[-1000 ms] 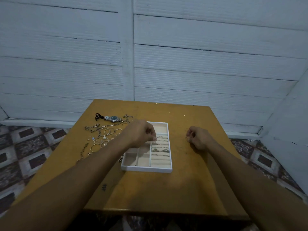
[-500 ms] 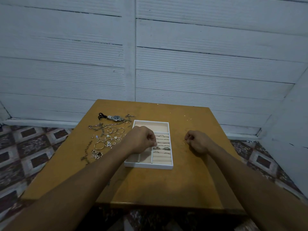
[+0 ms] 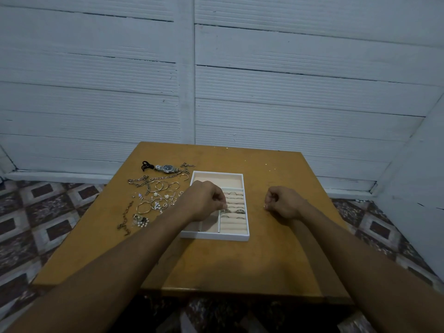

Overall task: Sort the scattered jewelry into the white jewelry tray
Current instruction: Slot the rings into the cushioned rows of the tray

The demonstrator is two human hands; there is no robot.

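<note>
- Head view. The table (image 3: 240, 265) is ochre wood and stands against a white board wall (image 3: 288, 92). Patterned floor tiles (image 3: 48, 212) show on both sides.
- The tray (image 3: 214, 236) lies flat near the table's middle, with a white rim and beige lining. Its long side runs away from me.
- Tray layout: one wide compartment at the far end and a column of ring rolls down the right. Small compartments sit at near left, partly hidden by my wrist.
- Rings (image 3: 236, 211) sit in the far and middle rolls of that column.
- My left hand (image 3: 206, 200) is over the tray, knuckles up, fingers curled in, tips down at the ring rolls. I cannot tell whether they hold anything.
- My right hand (image 3: 284, 203) is low over the table to the right of the tray and apart from it. It is curled into a loose fist, and I cannot tell if it touches the wood.
- Its fingertips pinch a small ring (image 3: 265, 207).
- The loose jewelry (image 3: 153, 203) lies on the table just left of the tray. My left forearm passes close by its near edge.
- Within it, a watch (image 3: 167, 168) lies at the far end. A black item (image 3: 147, 165), which I cannot identify, lies at the watch's left end.
- Chains (image 3: 140, 181) and hoops (image 3: 159, 186) lie nearer to me than the watch, and a thin chain (image 3: 125, 218) lies at near left.
</note>
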